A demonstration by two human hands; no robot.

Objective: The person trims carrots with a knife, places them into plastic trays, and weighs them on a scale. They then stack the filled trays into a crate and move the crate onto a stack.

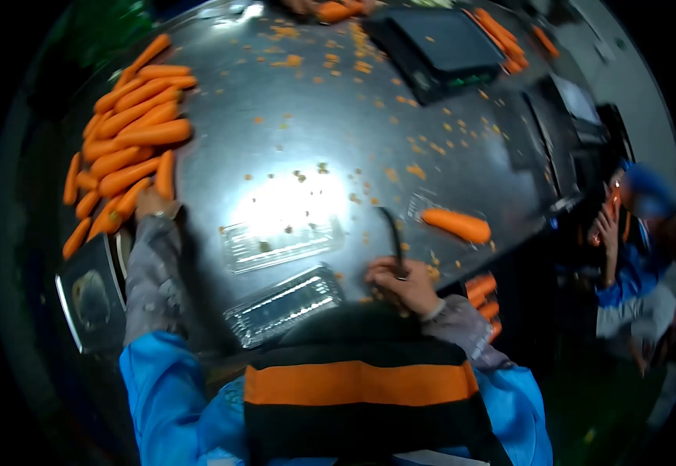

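My left hand reaches to the near end of a carrot pile at the left of the metal table. Its fingers are closed on the end of a carrot, and other carrots hide part of the grip. Close to my body, my right hand is closed round the handle of a knife, whose thin dark blade points up and away from me. To the right of the blade, one carrot lies by itself. Two clear plastic trays lie between my hands.
A black scale stands at the far right, with several carrots beside it. Orange scraps dot the metal table. Another person's hands hold a carrot at the far edge. A person in blue is at the right.
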